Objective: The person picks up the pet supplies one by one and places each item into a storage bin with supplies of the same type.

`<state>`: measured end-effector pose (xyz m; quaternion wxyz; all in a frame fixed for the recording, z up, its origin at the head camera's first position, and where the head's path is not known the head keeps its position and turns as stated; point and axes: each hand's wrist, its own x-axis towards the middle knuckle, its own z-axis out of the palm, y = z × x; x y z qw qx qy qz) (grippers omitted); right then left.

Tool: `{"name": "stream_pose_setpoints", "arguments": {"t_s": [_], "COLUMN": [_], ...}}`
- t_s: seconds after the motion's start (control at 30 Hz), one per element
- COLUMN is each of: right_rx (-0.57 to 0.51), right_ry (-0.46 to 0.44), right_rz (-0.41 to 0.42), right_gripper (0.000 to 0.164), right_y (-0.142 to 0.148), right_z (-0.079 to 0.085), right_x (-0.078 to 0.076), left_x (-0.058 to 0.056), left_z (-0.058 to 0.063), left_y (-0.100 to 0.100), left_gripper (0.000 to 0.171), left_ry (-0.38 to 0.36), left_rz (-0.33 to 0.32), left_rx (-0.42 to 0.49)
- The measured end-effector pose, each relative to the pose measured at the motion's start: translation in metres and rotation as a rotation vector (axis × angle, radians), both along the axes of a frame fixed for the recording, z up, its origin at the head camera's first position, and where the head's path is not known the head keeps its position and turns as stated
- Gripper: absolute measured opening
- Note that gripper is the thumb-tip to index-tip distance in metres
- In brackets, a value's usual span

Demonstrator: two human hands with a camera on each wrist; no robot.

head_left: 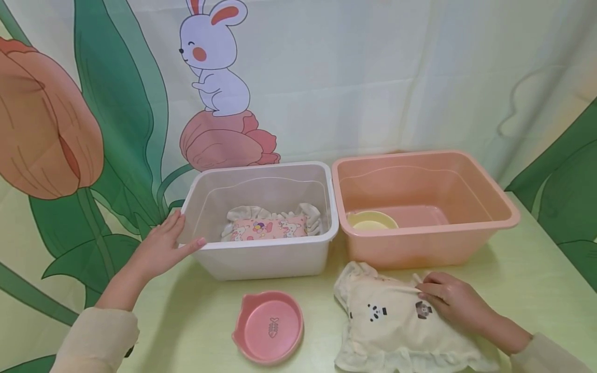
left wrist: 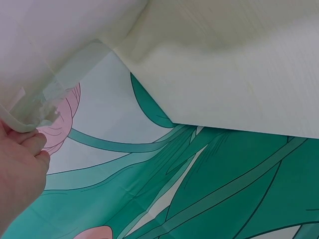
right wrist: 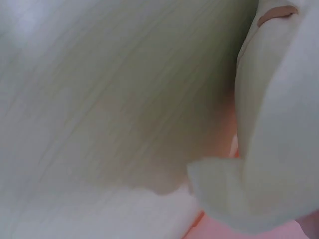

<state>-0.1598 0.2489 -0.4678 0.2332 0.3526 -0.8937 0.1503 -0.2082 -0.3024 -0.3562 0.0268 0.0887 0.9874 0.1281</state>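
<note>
My left hand (head_left: pixel 160 247) holds the left front corner of a white plastic bin (head_left: pixel 266 261), thumb across the front rim. In the left wrist view its bent fingers (left wrist: pixel 35 144) lie at the rim. Inside this bin is a small pink cushion (head_left: pixel 268 228) with frilled ends. My right hand (head_left: pixel 459 303) pinches the top edge of a cream frilled pillow (head_left: pixel 387 331) printed with animal faces. The pillow lies tilted in front of the peach bin, and its pale cloth (right wrist: pixel 279 119) fills the right of the right wrist view.
A peach bin (head_left: pixel 410 246) stands beside the white one, with a yellow bowl (head_left: pixel 373 220) inside. On the pale green table (head_left: pixel 172 331), a pink cat-shaped dish (head_left: pixel 268 326) sits before the bins. A printed curtain (head_left: pixel 326 77) hangs behind.
</note>
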Motion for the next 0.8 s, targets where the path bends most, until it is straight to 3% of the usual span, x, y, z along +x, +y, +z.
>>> {"name": "stream_pose_setpoints", "arguments": {"t_s": [0.43, 0.8], "right_rx": [-0.01, -0.024], "right_ry": [0.005, 0.062], "right_rz": [0.055, 0.082], "right_gripper": [0.017, 0.009], "right_y": [-0.005, -0.007], "right_z": [0.018, 0.026], "right_x": [-0.003, -0.003], "left_x": [0.0, 0.0], "left_z": [0.0, 0.0], "left_y": [0.0, 0.0], "left_gripper": [0.086, 0.087], "left_ry": [0.001, -0.004], "left_rz": [0.0, 0.003], "left_rx": [-0.004, 0.001]}}
